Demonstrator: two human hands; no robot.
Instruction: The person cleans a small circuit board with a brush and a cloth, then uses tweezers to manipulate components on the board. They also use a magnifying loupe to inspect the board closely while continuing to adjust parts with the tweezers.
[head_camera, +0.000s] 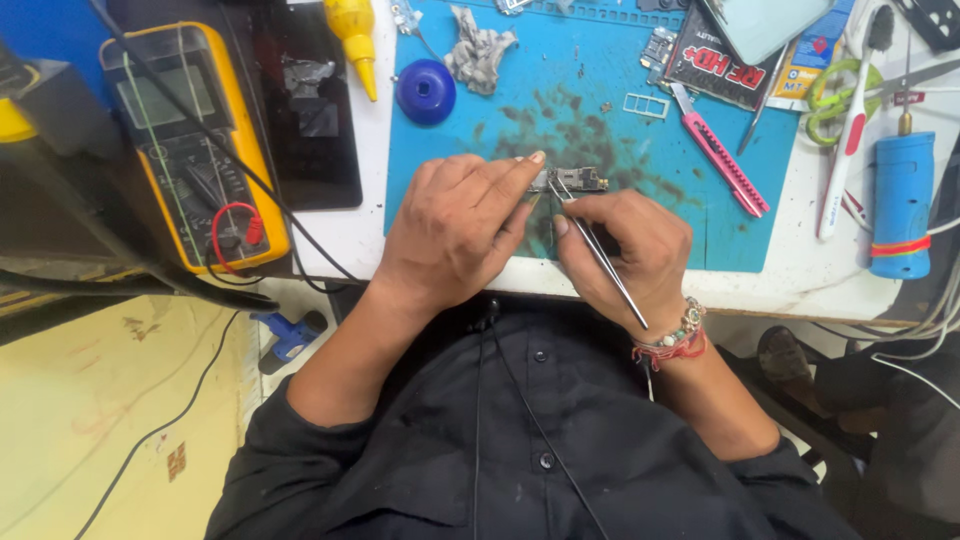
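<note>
A small dark circuit board (580, 180) lies on the blue work mat (560, 110) near the table's front edge. My left hand (455, 225) pins the board's left end with its fingertips. My right hand (635, 250) grips thin metal tweezers (598, 250), whose tips touch the board's near side. Beaded bracelets circle my right wrist.
A yellow multimeter (190, 140) with leads and a black phone (305, 105) sit left of the mat. On the mat lie a blue round cap (426, 92), a crumpled grey cloth (478, 50) and a pink utility knife (722, 155). A blue cylinder (900, 200), toothbrush and scissors stand right.
</note>
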